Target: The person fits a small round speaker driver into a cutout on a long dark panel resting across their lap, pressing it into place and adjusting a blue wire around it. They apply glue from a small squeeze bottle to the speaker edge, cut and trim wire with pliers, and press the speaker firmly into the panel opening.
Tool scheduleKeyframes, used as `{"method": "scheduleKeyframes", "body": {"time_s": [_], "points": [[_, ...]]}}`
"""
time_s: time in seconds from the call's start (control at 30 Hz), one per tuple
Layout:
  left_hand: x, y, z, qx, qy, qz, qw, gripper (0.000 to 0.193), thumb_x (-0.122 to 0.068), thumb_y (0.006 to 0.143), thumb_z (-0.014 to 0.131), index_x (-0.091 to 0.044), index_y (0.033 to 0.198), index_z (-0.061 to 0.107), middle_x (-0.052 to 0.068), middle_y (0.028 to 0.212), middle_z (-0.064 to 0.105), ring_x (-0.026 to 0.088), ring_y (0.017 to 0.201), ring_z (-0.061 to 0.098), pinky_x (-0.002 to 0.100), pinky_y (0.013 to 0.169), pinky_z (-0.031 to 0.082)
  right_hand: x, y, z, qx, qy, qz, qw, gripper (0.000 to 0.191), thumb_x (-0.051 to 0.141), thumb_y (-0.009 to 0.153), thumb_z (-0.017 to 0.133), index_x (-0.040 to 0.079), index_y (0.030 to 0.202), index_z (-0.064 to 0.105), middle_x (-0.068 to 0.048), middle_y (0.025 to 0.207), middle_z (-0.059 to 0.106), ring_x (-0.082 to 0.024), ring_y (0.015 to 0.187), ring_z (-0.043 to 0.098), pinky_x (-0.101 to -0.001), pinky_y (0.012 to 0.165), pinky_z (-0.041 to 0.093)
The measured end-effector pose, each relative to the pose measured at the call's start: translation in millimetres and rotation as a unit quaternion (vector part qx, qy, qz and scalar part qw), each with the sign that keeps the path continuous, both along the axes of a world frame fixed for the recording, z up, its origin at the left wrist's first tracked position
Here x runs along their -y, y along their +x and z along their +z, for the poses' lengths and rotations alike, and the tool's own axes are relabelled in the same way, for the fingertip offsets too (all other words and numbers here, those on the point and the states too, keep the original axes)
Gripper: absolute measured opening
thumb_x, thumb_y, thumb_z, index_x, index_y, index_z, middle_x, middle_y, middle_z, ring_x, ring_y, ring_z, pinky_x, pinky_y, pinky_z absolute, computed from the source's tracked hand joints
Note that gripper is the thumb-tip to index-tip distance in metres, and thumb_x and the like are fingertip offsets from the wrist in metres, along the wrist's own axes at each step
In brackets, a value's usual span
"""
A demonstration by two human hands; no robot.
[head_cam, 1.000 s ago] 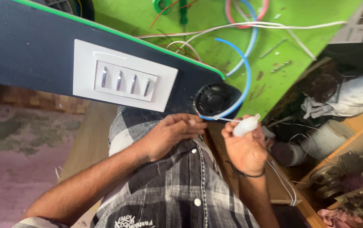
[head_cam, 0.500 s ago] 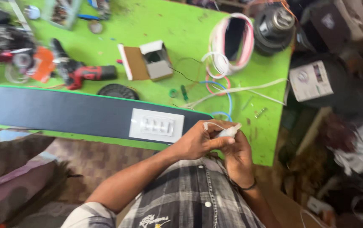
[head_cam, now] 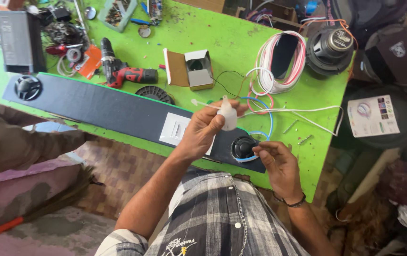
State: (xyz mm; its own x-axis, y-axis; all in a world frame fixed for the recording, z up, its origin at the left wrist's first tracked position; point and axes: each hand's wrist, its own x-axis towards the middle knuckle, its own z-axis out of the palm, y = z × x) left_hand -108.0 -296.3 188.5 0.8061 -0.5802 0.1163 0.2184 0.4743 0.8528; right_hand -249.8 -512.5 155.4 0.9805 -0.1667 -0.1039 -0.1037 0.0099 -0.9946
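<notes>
My left hand is raised over a long dark panel and grips a small white plastic bottle. A thin white strand runs left from its fingertips. My right hand hovers lower, fingers curled and apart, holding nothing that I can see, right beside the small round black speaker set in the panel's near end. A white switch plate sits in the panel, partly hidden by my left hand. Blue wire loops by the speaker.
On the green table lie a red and black drill, an open small cardboard box, a coil of white and pink cable, a large loose speaker and tool clutter far left. Another person's sleeve is at left.
The view has swung back over the table. My left hand now carries the white bottle, lifted above the panel, and my right hand has let go and dropped beside the small speaker.
</notes>
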Motion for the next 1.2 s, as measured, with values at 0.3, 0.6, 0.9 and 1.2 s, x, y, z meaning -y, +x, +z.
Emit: {"method": "scheduleKeyframes", "body": {"time_s": [0.3,0.6,0.9,1.2], "points": [[-51,55,92,0.259,0.136,0.074,0.953,0.052,-0.04,0.105,0.066,-0.006,0.144,0.063,0.006,0.139,0.064,0.014,0.126,0.057,0.035,0.117,0.046,-9,4,-1,0.027,-0.062,0.009,0.998,0.027,0.011,0.101,0.061,-0.005,0.122,0.061,-0.012,0.111,0.074,-0.014,0.102,0.068,-0.0285,0.095,0.053],[-98,134,202,0.302,0.119,0.119,0.938,0.045,-0.026,0.099,0.081,0.0,0.133,0.066,0.007,0.116,0.076,0.011,0.106,0.071,0.03,0.096,0.061,-33,3,-16,0.066,0.01,-0.059,0.996,0.024,0.006,0.103,0.059,-0.006,0.123,0.06,-0.013,0.113,0.071,-0.015,0.104,0.066,-0.0283,0.096,0.052],[-132,140,273,0.416,0.094,0.119,0.897,0.03,-0.029,0.112,0.073,0.0,0.117,0.07,0.005,0.106,0.077,0.01,0.098,0.073,0.027,0.088,0.061,-44,-5,-20,0.078,0.011,-0.078,0.994,0.024,0.007,0.102,0.059,-0.007,0.122,0.061,-0.013,0.113,0.072,-0.015,0.104,0.067,-0.029,0.095,0.054],[-142,123,276,0.425,0.123,0.11,0.89,0.034,-0.032,0.112,0.071,0.0,0.124,0.071,0.005,0.106,0.076,0.008,0.095,0.071,0.026,0.086,0.06,-49,-4,-19,0.064,-0.01,-0.073,0.995,0.024,0.007,0.101,0.059,-0.006,0.121,0.061,-0.014,0.112,0.073,-0.016,0.104,0.068,-0.0296,0.094,0.054]]}}
